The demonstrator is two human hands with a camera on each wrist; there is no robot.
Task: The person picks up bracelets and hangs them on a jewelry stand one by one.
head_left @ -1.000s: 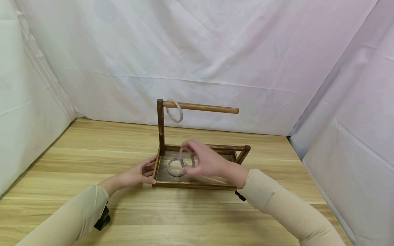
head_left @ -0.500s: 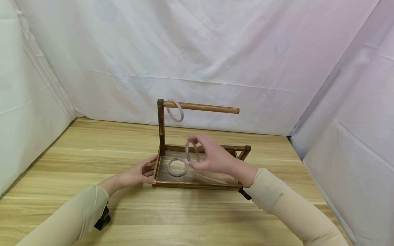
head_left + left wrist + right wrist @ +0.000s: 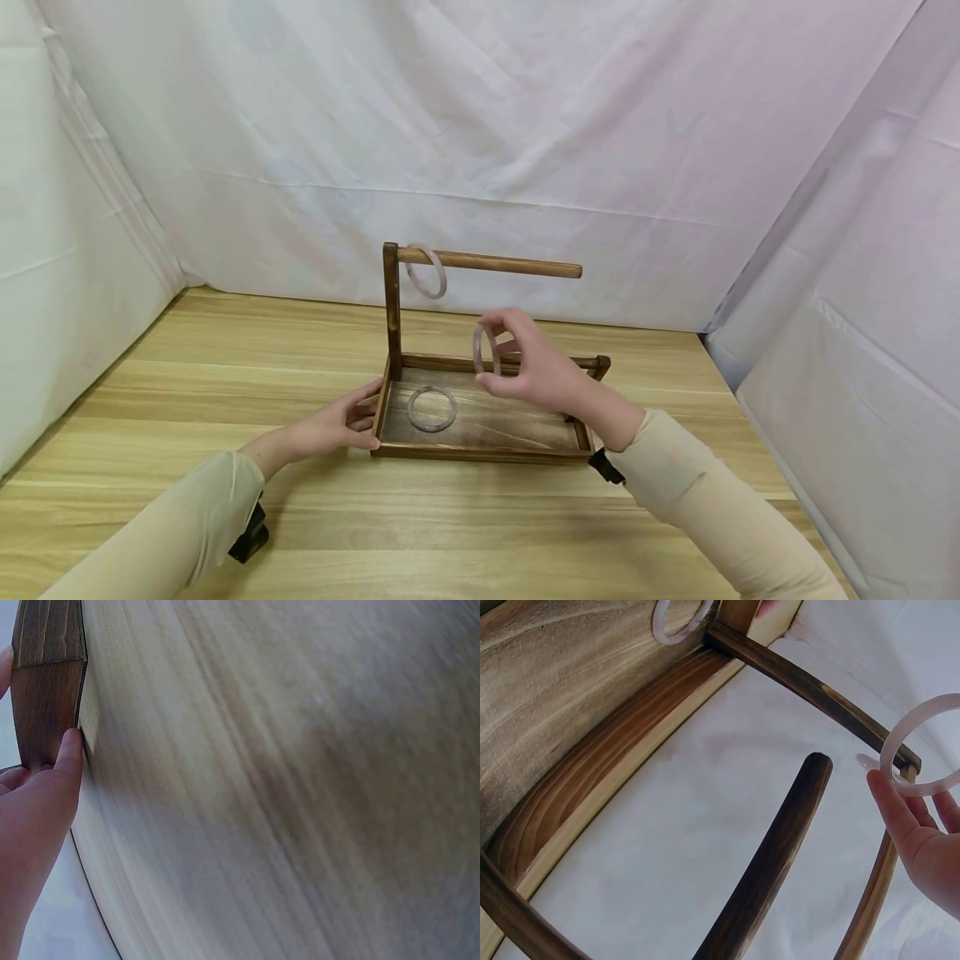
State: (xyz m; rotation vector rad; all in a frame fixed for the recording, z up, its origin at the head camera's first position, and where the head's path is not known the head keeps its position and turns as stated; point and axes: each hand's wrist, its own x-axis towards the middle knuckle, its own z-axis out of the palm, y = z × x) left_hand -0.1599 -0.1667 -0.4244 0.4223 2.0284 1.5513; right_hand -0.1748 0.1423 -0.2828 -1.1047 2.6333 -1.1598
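Observation:
A dark wooden stand has a shallow tray (image 3: 510, 421), an upright post (image 3: 392, 321) and a horizontal rod (image 3: 510, 264). One pale bangle (image 3: 442, 282) hangs on the rod beside the post. Another bangle (image 3: 431, 428) lies flat in the tray's left half. My right hand (image 3: 542, 367) pinches a third pale lilac bangle (image 3: 477, 352) between thumb and fingers, upright above the tray and below the rod. In the right wrist view this held bangle (image 3: 888, 754) is partly cut off. My left hand (image 3: 322, 429) touches the tray's left end, thumb at the front corner.
A lower dark bar (image 3: 592, 363) runs along the stand's back right, with a slanted support. Light wood-grain tabletop (image 3: 420, 525) surrounds the stand. White cloth (image 3: 525, 125) hangs behind and at both sides.
My right hand has lifted the held bangle up and to the right, away from the one lying in the tray. The left hand and the stand stay in place.

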